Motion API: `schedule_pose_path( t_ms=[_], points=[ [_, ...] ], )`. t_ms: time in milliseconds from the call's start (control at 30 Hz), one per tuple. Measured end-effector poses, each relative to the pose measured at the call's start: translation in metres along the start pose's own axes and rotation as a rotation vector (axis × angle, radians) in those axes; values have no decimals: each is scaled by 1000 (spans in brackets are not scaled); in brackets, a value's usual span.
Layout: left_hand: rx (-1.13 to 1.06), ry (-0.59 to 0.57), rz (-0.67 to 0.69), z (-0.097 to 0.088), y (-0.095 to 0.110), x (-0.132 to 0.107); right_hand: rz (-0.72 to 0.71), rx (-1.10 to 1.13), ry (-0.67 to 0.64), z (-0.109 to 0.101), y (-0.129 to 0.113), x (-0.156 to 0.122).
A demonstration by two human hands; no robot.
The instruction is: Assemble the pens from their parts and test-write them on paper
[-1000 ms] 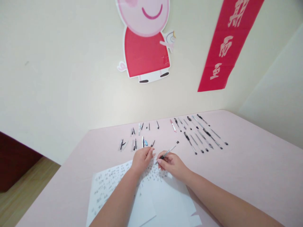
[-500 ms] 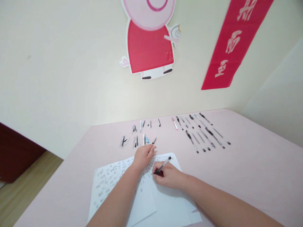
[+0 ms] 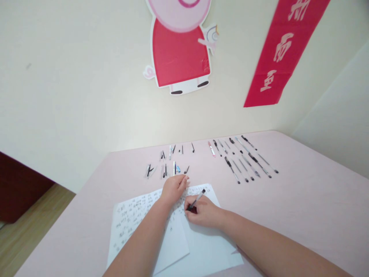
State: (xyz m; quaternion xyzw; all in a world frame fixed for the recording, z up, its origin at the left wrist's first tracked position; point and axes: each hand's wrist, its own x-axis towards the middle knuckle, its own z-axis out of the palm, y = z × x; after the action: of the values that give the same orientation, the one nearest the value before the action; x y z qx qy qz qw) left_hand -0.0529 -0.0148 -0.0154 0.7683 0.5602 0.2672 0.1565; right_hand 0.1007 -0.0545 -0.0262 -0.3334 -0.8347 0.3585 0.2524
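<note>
My right hand (image 3: 201,212) is closed in a writing grip on a black-tipped pen (image 3: 196,199), whose tip rests on the white sheets of paper (image 3: 201,246) covered with handwriting. My left hand (image 3: 173,188) lies on the top edge of the paper, fingers together and pressing down, holding nothing I can make out. Both forearms reach in from the bottom of the view over the pink table (image 3: 302,207).
Several pens (image 3: 245,159) lie in rows at the back right of the table. Several small pen parts and caps (image 3: 170,163) lie in rows behind my left hand. A cartoon cut-out (image 3: 180,46) and a red banner (image 3: 284,50) hang on the wall. Wooden floor (image 3: 25,234) shows at left.
My right hand drew the pen back from the paper's far edge and set its tip down on the sheet. The left hand stayed on the paper's top edge.
</note>
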Motion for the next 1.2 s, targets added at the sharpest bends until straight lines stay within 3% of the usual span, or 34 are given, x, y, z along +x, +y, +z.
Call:
schedule_pose_path(
  t_ms=[1200],
  points=[
    [3,-21,-25,1,-1,0,-101,-17,26,0,2,-2]
  ],
)
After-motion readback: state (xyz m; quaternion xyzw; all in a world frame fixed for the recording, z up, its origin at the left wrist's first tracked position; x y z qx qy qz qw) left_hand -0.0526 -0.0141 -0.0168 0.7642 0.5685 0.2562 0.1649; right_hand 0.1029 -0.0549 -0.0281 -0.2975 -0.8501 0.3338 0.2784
